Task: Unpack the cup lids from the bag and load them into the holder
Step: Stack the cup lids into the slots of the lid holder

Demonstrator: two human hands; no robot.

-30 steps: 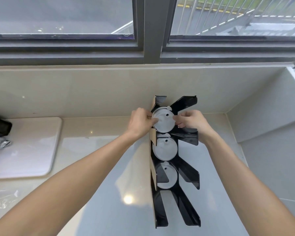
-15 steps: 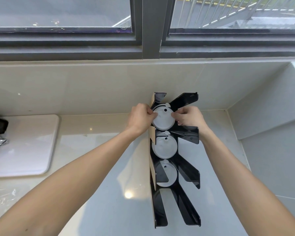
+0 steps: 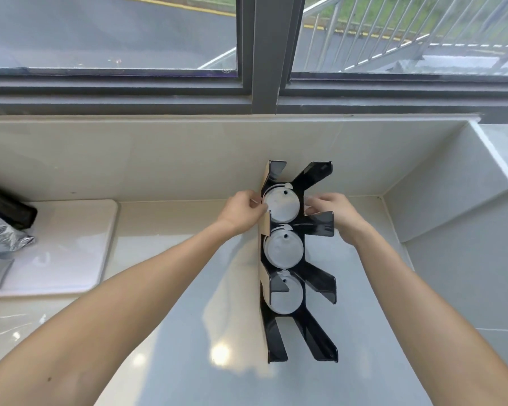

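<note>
A pale table (image 3: 170,332) runs under a window, and on it stands the black holder (image 3: 301,326), a tall rack with angled fins making slots one above another. To the far left a white tray (image 3: 71,247) carries a crinkled silver bag (image 3: 0,238), partly cut off by the frame, and whether this is the lids' own bag cannot be told. Three of the holder's slots hold white cup lids: a top stack (image 3: 282,205), a middle stack (image 3: 283,249) and a lower stack (image 3: 285,293); the bottom slot looks unfilled. The left hand (image 3: 242,212) has its fingers curled, pinching the left edge of the top stack against the holder's tan side panel. The right hand (image 3: 333,213) sits just beside the stack's right edge, its fingers bent and blurred, and whether they touch the lids cannot be told. The step in hand looks like seating the top stack in its slot. The next move probably calls for squaring that stack so it sits flush between the fins, then fetching more lids for the bottom slot
</note>
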